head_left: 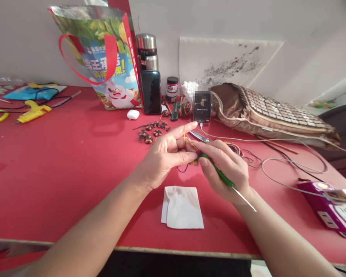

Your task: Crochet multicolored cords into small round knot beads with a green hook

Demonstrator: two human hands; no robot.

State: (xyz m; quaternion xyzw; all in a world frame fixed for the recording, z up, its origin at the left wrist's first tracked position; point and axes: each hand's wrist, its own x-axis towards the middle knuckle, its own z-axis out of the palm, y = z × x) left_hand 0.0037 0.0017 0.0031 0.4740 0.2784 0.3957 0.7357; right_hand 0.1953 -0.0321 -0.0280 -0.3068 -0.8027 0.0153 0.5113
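My left hand [168,154] pinches a small piece of dark and orange crochet work [194,162] between thumb and fingers. Orange yarn [184,134] loops round its raised, outstretched index finger. In my right hand [227,165] is a crochet hook with a green handle [225,177]; its thin metal rear end points down toward my wrist. The hook's working tip is hidden at the crochet piece, where both hands meet. A dark strand of yarn hangs below. Several finished-looking round crochet pieces [148,139] in the same colours lie beyond my left hand.
White folded paper [185,209] lies in front of me. Behind my hands are scissors [200,135], a yarn ball [185,109], a propped phone [151,92] and a lit phone [202,109]. A glue gun [34,111] lies left; a purple power strip [325,207] and cables lie right.
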